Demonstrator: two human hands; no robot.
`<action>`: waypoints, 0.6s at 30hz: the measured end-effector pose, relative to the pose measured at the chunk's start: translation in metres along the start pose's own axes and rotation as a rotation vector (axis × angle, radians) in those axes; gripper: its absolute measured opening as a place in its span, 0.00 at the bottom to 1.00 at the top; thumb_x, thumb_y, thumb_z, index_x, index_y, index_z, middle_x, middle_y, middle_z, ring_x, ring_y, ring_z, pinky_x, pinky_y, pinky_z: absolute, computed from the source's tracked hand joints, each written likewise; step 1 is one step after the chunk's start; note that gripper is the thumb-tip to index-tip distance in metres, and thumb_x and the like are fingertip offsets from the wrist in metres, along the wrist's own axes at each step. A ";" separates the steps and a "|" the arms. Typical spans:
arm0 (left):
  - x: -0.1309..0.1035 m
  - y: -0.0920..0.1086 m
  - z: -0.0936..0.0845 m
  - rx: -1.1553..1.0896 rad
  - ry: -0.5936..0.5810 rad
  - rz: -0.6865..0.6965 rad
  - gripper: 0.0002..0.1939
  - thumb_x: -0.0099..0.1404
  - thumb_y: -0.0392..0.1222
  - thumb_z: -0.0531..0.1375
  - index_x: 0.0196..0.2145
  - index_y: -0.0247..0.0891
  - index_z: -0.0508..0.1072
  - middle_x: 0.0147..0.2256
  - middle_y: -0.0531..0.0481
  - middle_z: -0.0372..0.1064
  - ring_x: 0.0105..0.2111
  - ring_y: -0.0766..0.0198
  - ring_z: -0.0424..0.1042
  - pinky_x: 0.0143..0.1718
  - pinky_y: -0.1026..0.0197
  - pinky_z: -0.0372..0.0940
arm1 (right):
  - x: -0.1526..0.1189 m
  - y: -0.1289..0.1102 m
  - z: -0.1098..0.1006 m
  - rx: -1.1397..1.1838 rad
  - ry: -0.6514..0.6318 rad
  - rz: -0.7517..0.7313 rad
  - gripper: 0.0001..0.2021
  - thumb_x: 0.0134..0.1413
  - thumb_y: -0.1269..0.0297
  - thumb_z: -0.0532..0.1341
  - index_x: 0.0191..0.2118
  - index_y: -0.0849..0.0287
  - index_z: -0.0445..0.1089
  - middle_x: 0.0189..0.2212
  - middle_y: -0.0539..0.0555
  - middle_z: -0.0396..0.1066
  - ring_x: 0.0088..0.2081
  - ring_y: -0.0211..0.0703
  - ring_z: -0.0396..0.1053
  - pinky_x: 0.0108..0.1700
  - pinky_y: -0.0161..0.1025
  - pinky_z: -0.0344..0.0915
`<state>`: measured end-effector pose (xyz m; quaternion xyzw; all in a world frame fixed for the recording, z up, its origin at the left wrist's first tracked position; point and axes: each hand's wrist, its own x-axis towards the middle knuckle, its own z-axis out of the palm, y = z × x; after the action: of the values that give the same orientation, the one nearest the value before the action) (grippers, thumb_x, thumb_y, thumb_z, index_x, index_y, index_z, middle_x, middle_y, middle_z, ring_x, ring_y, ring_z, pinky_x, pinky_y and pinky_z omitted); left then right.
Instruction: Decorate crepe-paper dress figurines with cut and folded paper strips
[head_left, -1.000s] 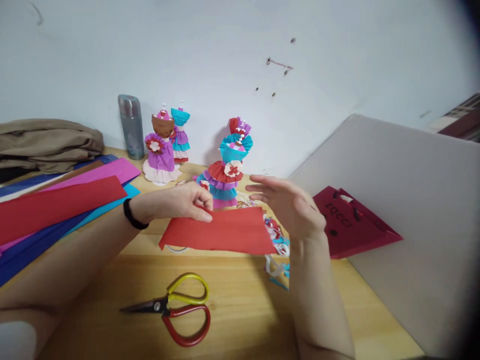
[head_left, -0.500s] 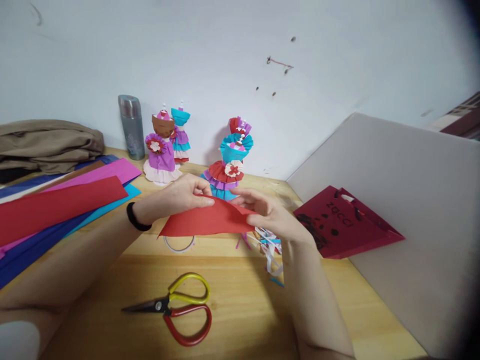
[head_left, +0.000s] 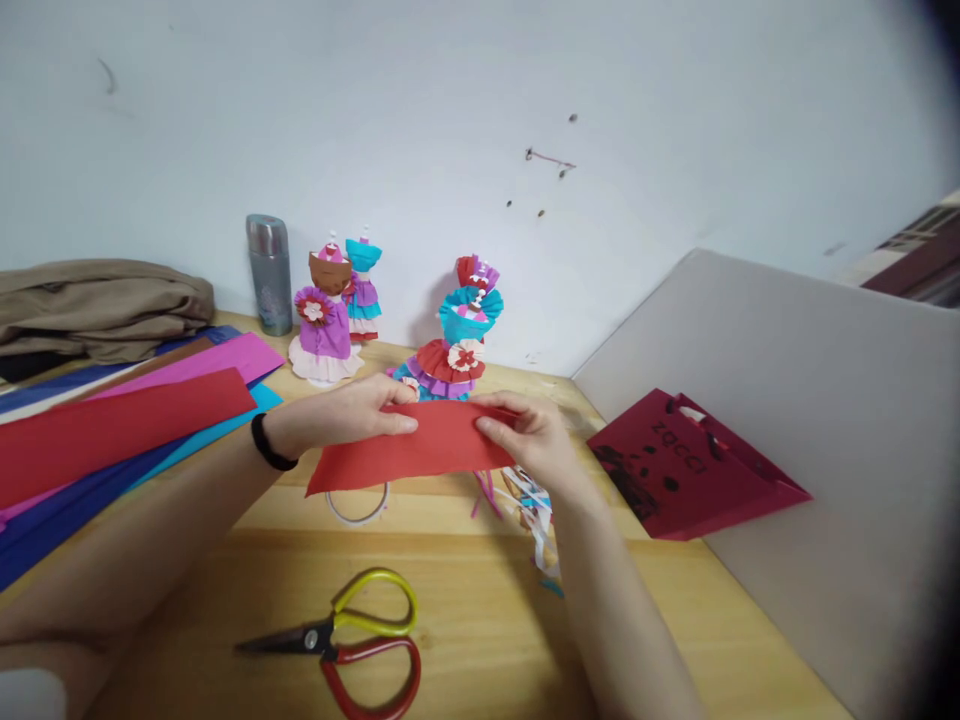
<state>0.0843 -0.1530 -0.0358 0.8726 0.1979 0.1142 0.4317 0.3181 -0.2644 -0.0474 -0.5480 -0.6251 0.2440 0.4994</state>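
Observation:
Between my two hands is a red piece of crepe paper (head_left: 420, 446), raised above the table and spread out sideways. My left hand (head_left: 367, 408) pinches its upper left part, thumb on the near face and fingers behind. At the upper right, my right hand (head_left: 525, 432) grips it between thumb and fingers. Below the paper's left part lies a roll of tape (head_left: 358, 518), partly covered by the paper. Closer to me rest scissors (head_left: 322, 638) with one yellow and one red handle, blades pointing left.
Coloured paper sheets (head_left: 112, 425) lie at the left, near a brown cloth (head_left: 105, 305). A flask (head_left: 268, 275) and paper-dressed figures (head_left: 322, 325) stand by the wall. Paper scraps (head_left: 536, 515) lie beside my right wrist. A red paper bag (head_left: 690, 470) leans against a white panel (head_left: 810, 400).
My right thumb and fingers have closed on the red paper's right part, where the hand was more spread before. The paper is flatter now. The whole view has shifted slightly.

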 end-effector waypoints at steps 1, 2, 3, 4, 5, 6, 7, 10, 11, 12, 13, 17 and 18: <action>-0.001 0.002 -0.002 0.014 -0.001 0.008 0.11 0.62 0.46 0.56 0.31 0.35 0.69 0.28 0.53 0.64 0.26 0.67 0.63 0.25 0.65 0.53 | 0.000 0.001 0.001 0.046 0.021 0.021 0.11 0.47 0.56 0.70 0.34 0.57 0.80 0.32 0.54 0.80 0.32 0.44 0.75 0.37 0.40 0.72; -0.003 0.005 -0.003 0.027 0.000 0.016 0.10 0.62 0.45 0.55 0.31 0.35 0.69 0.27 0.53 0.64 0.26 0.66 0.64 0.26 0.65 0.54 | 0.000 0.002 0.002 0.088 0.034 0.035 0.11 0.46 0.55 0.70 0.32 0.57 0.80 0.29 0.53 0.80 0.29 0.42 0.74 0.33 0.38 0.71; -0.004 0.007 -0.006 0.044 0.005 0.024 0.10 0.62 0.45 0.55 0.30 0.35 0.69 0.27 0.53 0.64 0.27 0.66 0.64 0.26 0.65 0.54 | 0.000 0.002 0.004 0.121 0.043 0.041 0.11 0.45 0.55 0.71 0.30 0.57 0.80 0.27 0.52 0.79 0.27 0.40 0.73 0.30 0.36 0.70; -0.006 0.009 -0.008 0.064 0.013 0.025 0.10 0.61 0.44 0.55 0.29 0.35 0.69 0.27 0.53 0.64 0.27 0.66 0.64 0.26 0.65 0.54 | -0.001 0.001 0.005 0.143 0.052 0.039 0.11 0.44 0.55 0.72 0.30 0.57 0.80 0.26 0.52 0.78 0.25 0.39 0.72 0.29 0.35 0.69; -0.008 0.012 -0.011 0.087 0.020 0.020 0.10 0.61 0.44 0.55 0.29 0.35 0.69 0.26 0.53 0.64 0.26 0.66 0.64 0.26 0.65 0.53 | -0.001 0.000 0.006 0.151 0.061 0.035 0.11 0.43 0.55 0.72 0.29 0.57 0.80 0.25 0.52 0.78 0.25 0.39 0.71 0.28 0.35 0.69; -0.010 0.014 -0.013 0.111 0.024 0.008 0.10 0.61 0.44 0.55 0.28 0.35 0.69 0.26 0.53 0.64 0.26 0.66 0.64 0.26 0.65 0.53 | -0.001 -0.002 0.007 0.149 0.069 0.029 0.11 0.42 0.54 0.72 0.28 0.57 0.80 0.25 0.52 0.78 0.24 0.39 0.71 0.28 0.35 0.69; -0.012 0.015 -0.016 0.133 0.023 -0.004 0.11 0.62 0.44 0.55 0.28 0.35 0.70 0.26 0.53 0.64 0.26 0.66 0.64 0.25 0.65 0.53 | -0.001 -0.003 0.008 0.142 0.078 0.021 0.12 0.42 0.54 0.72 0.28 0.57 0.80 0.24 0.52 0.78 0.24 0.39 0.71 0.28 0.36 0.69; -0.017 0.019 -0.024 0.156 0.022 -0.029 0.14 0.62 0.47 0.54 0.27 0.35 0.71 0.24 0.53 0.64 0.25 0.66 0.64 0.24 0.65 0.51 | 0.001 -0.006 0.012 0.141 0.127 0.008 0.13 0.42 0.51 0.73 0.27 0.56 0.79 0.24 0.52 0.77 0.24 0.39 0.71 0.28 0.36 0.69; -0.019 0.019 -0.027 0.154 0.033 -0.034 0.15 0.62 0.48 0.54 0.27 0.35 0.71 0.24 0.53 0.64 0.24 0.66 0.63 0.24 0.65 0.51 | 0.001 -0.007 0.013 0.168 0.146 0.018 0.14 0.41 0.51 0.73 0.27 0.56 0.79 0.23 0.51 0.77 0.24 0.39 0.71 0.28 0.36 0.69; -0.021 0.019 -0.029 0.146 0.045 -0.039 0.15 0.62 0.49 0.55 0.26 0.35 0.71 0.24 0.53 0.64 0.24 0.66 0.63 0.23 0.66 0.51 | 0.002 -0.007 0.014 0.215 0.164 0.040 0.14 0.39 0.50 0.73 0.27 0.56 0.79 0.23 0.51 0.77 0.24 0.39 0.71 0.28 0.36 0.70; -0.022 0.019 -0.031 0.133 0.056 -0.040 0.15 0.61 0.49 0.55 0.25 0.35 0.70 0.24 0.53 0.63 0.24 0.67 0.62 0.23 0.66 0.51 | 0.003 -0.007 0.015 0.273 0.182 0.068 0.14 0.38 0.50 0.74 0.26 0.56 0.79 0.23 0.50 0.77 0.24 0.39 0.71 0.28 0.36 0.70; -0.024 0.014 -0.038 0.086 0.083 0.016 0.15 0.59 0.48 0.57 0.22 0.35 0.65 0.22 0.55 0.59 0.23 0.68 0.59 0.24 0.66 0.52 | 0.003 -0.006 0.016 0.442 0.228 0.148 0.15 0.35 0.52 0.76 0.27 0.55 0.79 0.23 0.50 0.78 0.22 0.39 0.71 0.27 0.36 0.71; -0.023 0.013 -0.039 0.081 0.085 0.023 0.15 0.59 0.48 0.57 0.21 0.35 0.65 0.22 0.55 0.59 0.23 0.68 0.59 0.24 0.66 0.52 | 0.003 -0.006 0.015 0.461 0.227 0.158 0.15 0.35 0.52 0.76 0.28 0.55 0.79 0.22 0.50 0.78 0.22 0.39 0.71 0.27 0.36 0.71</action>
<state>0.0522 -0.1429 -0.0030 0.8861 0.2102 0.1479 0.3858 0.3025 -0.2593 -0.0473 -0.4908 -0.4485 0.3550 0.6572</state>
